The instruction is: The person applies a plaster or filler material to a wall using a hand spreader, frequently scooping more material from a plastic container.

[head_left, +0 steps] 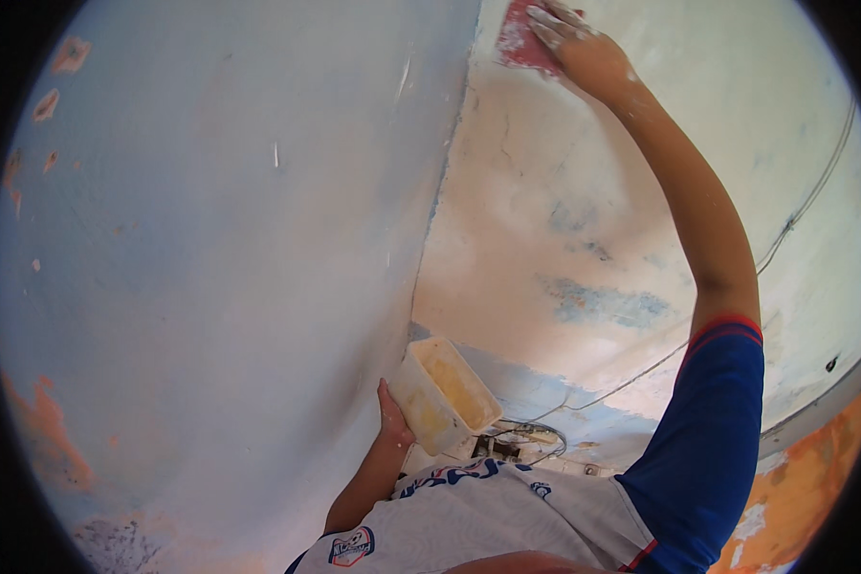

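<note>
My right hand (pixel 579 48) is raised high and presses a red sanding sheet (pixel 524 40) flat against the pale patched wall (pixel 545 210), close to the corner. White dust covers its fingers. My left hand (pixel 392 421) is low, near my chest, and grips the side of a white rectangular plastic tub (pixel 442 394). The tub is tilted, and its inside is smeared with yellowish paste.
A light blue wall (pixel 220 249) with peeling orange patches fills the left and meets the patched wall at a corner (pixel 440 191). A thin cable (pixel 794 220) runs across the right wall. An orange surface (pixel 813 478) lies at the lower right. Some wires (pixel 526 435) sit below the tub.
</note>
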